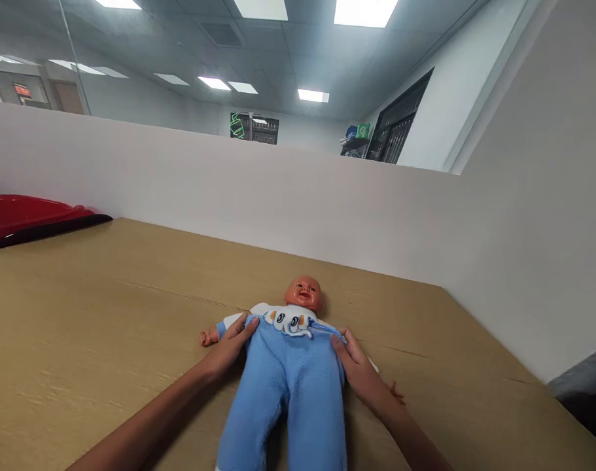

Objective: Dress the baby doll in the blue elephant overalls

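A baby doll (303, 292) lies on its back on the brown cardboard-covered table (106, 327), head pointing away from me. It wears a white top with an elephant print (290, 320) and blue fleece trousers (288, 392). My left hand (229, 350) grips the left side of the trousers' waistband near the doll's chest. My right hand (354, 363) grips the waistband's right side. The doll's small hand (208, 337) sticks out to the left of my left hand.
A white partition wall (278, 203) runs along the table's far edge and down the right side. A red and black object (27, 219) lies at the far left of the table. The table's right edge drops off near the lower right corner.
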Demonstrator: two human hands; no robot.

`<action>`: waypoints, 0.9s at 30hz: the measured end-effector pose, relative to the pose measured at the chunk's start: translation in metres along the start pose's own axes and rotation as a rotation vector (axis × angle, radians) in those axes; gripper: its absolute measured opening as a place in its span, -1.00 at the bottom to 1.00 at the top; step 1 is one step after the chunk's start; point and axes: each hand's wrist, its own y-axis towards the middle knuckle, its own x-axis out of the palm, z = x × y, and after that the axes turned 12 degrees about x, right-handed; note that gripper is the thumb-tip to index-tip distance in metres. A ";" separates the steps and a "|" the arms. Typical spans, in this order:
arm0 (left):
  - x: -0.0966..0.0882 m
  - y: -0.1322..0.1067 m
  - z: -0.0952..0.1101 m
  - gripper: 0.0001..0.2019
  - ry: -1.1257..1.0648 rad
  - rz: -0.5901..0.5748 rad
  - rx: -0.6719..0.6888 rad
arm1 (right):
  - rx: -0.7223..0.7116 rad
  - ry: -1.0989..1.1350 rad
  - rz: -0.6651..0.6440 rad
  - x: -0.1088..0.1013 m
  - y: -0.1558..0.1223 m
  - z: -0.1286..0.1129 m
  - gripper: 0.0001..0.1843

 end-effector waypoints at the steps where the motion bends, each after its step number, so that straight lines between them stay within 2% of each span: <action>1: -0.001 0.001 -0.004 -0.44 -0.051 0.019 -0.042 | 0.014 0.003 0.021 0.004 0.003 0.000 -0.42; 4: -0.002 0.002 -0.007 -0.45 -0.086 -0.049 -0.069 | 0.028 0.026 0.061 0.008 0.012 0.004 -0.42; 7: 0.000 0.003 -0.002 -0.55 0.036 -0.155 0.000 | -0.012 0.019 0.094 0.003 0.020 0.011 -0.44; 10: 0.004 0.002 0.001 -0.59 0.102 -0.123 0.060 | -0.066 -0.020 0.178 -0.008 0.018 0.013 -0.48; 13: 0.011 0.000 -0.001 -0.58 0.149 -0.076 0.130 | -0.160 -0.159 0.294 -0.009 0.009 -0.006 -0.56; 15: 0.016 -0.002 -0.005 -0.57 0.168 -0.061 0.170 | -0.271 -0.305 0.284 0.001 0.004 -0.032 -0.64; 17: 0.020 -0.003 -0.010 -0.56 0.179 -0.058 0.195 | -0.395 -0.424 0.198 0.022 0.004 -0.065 -0.72; 21: 0.024 -0.009 -0.017 -0.52 0.178 -0.056 0.193 | -0.517 -0.694 -0.118 0.082 0.030 -0.121 -0.71; 22: 0.024 -0.011 -0.018 -0.47 0.172 -0.047 0.177 | -0.518 -0.829 -0.205 0.099 0.040 -0.129 -0.63; 24: 0.025 -0.014 -0.018 -0.32 0.148 -0.051 0.125 | -0.509 -0.952 -0.360 0.130 0.062 -0.134 -0.43; 27: 0.023 -0.017 -0.017 -0.23 0.093 -0.127 0.039 | -0.438 -1.057 -0.536 0.162 0.089 -0.126 -0.19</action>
